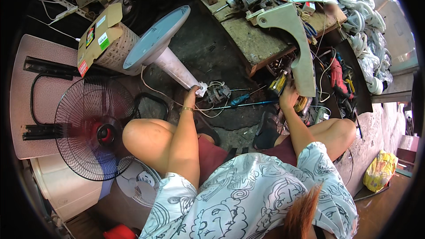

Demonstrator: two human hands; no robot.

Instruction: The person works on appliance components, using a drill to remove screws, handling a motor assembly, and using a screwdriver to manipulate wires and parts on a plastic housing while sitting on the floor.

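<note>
Both hands busy: left hand (193, 92) clamped on the fan stand (175, 68), right hand (287, 97) gripping a yellow tool (278, 85), seemingly mid-disassembly.

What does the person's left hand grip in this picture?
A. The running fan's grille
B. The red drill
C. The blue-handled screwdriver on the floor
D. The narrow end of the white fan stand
D: the left hand closes around the narrow end of the white fan stand, whose round base tilts up to the left, while the screwdriver lies on the floor apart from it.
</note>
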